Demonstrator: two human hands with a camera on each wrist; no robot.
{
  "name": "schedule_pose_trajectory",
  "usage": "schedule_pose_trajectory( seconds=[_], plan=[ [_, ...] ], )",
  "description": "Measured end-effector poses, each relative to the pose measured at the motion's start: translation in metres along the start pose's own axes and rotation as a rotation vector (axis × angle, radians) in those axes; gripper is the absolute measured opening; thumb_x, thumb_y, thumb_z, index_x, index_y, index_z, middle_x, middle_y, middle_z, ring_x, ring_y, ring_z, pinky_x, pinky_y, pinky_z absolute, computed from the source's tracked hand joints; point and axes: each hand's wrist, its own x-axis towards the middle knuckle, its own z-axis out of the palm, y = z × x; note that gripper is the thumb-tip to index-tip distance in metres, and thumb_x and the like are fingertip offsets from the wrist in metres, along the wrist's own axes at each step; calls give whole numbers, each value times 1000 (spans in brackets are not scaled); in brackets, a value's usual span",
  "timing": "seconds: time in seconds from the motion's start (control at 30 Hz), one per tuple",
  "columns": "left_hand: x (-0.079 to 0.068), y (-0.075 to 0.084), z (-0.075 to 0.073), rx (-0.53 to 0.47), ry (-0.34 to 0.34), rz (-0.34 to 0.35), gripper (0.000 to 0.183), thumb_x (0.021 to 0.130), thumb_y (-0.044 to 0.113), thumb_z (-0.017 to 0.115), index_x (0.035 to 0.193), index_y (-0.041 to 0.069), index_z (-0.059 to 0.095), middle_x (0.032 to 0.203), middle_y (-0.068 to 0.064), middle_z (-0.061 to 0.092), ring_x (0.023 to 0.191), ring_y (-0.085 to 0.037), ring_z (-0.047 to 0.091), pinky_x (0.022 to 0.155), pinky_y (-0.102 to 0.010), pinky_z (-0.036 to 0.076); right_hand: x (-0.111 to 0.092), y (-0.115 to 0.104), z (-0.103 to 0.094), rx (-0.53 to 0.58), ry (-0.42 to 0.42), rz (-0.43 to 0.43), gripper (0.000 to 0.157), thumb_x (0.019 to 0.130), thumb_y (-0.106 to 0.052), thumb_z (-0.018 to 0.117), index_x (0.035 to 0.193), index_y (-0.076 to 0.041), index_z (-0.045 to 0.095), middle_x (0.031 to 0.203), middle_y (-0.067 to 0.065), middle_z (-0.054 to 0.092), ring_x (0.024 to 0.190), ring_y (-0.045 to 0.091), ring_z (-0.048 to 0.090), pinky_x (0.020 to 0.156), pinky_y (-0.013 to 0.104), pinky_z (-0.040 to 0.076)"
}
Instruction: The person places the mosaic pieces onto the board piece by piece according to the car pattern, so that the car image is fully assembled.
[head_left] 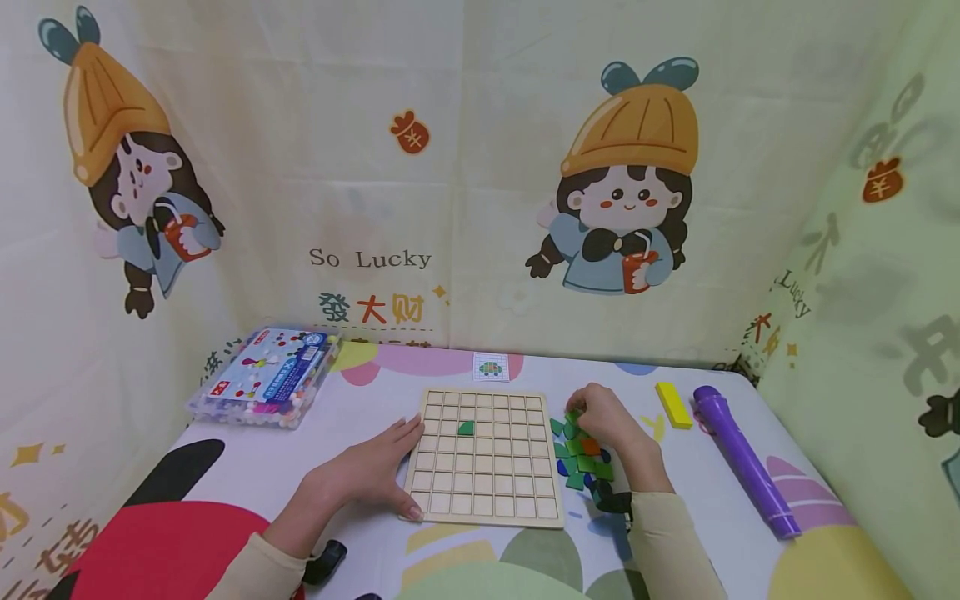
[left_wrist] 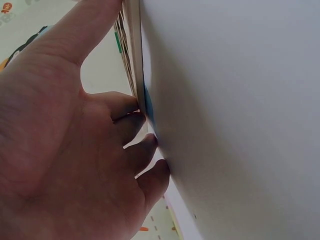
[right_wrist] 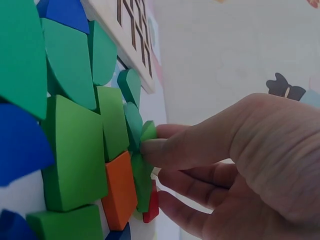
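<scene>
Leaning over the table [head_left: 367, 546], both arms reaching forward. Nearest me: two pale sleeves, left [head_left: 258, 573] and right [head_left: 671, 546], a black band at each wrist.

Left hand [head_left: 363, 471]: fingers together, thumb well apart from them, clamped round nothing. Fingertips touch the left edge of the board [head_left: 483, 485]; thumb lies by its near left corner. The wrist view shows my fingertips against that edge.

Board: pale wood, flat on the table, ruled into square cells. One green piece [head_left: 467, 427] sits in it, third column from the left, third row from the far edge.

Pile [head_left: 583, 463]: just beside the board's right edge, loose and overlapping. Mostly greens, with some blue pieces [right_wrist: 20, 145], an orange piece [right_wrist: 120, 190], and, by my lower fingers in the right wrist view, a red piece [right_wrist: 151, 202].

Right hand [head_left: 611, 425]: at the far end of the pile, thumb and forefinger together, clamped on a light green piece [right_wrist: 148, 130]. Other fingers bent beneath.

Right of that, a purple tube [head_left: 746, 462] lies aslant; a yellow block [head_left: 674, 406] near its far end.

Farther: a clear box [head_left: 266, 375] of beads at far left; a small card [head_left: 491, 367] with a gridded picture beyond the board. Behind all, a printed curtain [head_left: 487, 200].
</scene>
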Motion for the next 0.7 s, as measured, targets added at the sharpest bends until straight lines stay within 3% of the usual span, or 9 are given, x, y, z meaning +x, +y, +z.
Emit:
schedule_pose_trajectory(
  seconds=[0.4, 0.7],
  plan=[
    [0, -1, 0, 0, -7, -10, 128, 58, 63, 87, 158, 12, 26, 168, -1, 18, 156, -28, 15, 119, -54, 31, -1, -1, -4, 1, 4, -19, 23, 78, 11, 58, 89, -6, 69, 88, 9, 60, 84, 24, 52, 70, 33, 50],
    [0, 0, 0, 2, -3, -11, 128, 58, 62, 88, 158, 12, 27, 168, -2, 19, 156, -29, 15, 118, -54, 32, -1, -4, -5, 96, 34, -52, 14, 83, 5, 64, 84, -9, 65, 79, 5, 57, 80, 21, 53, 68, 30, 46]
  ],
)
